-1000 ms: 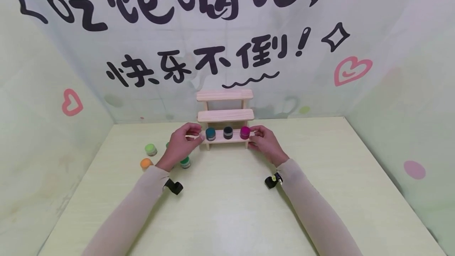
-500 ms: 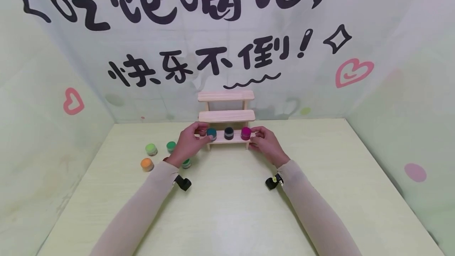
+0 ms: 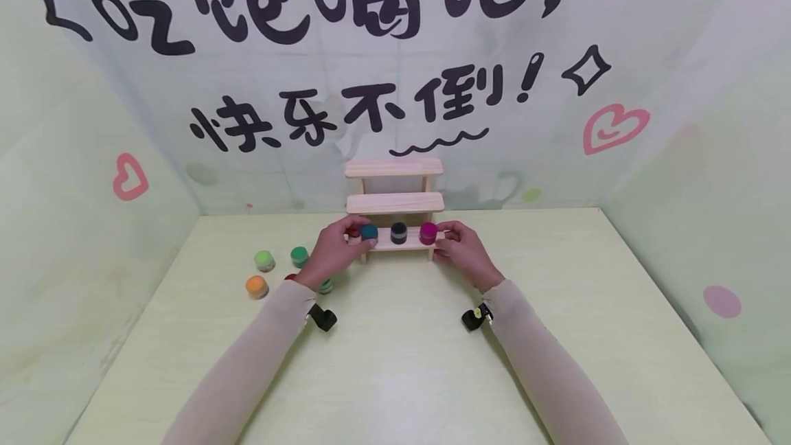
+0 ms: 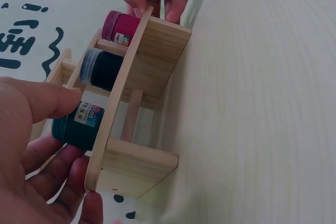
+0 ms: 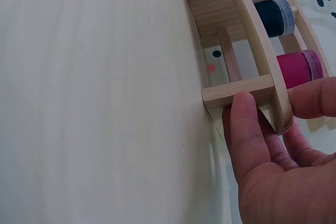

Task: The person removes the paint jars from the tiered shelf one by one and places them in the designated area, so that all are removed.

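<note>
Pale table (image 3: 395,362) across the lower frame, lettered wall (image 3: 296,74) behind. At centre, wooden stand (image 3: 394,203) bearing teal jar (image 3: 369,232), dark jar (image 3: 398,233) and pink jar (image 3: 428,233) along its lowest step. Left hand (image 3: 334,250): thumb and fingers pinching the teal jar. Right hand (image 3: 465,253): thumb and fingers curled around the stand's right end, contact with the pink jar unclear. Lime jar (image 3: 264,261), orange jar (image 3: 257,287) and green jar (image 3: 299,257) left of centre.
</note>
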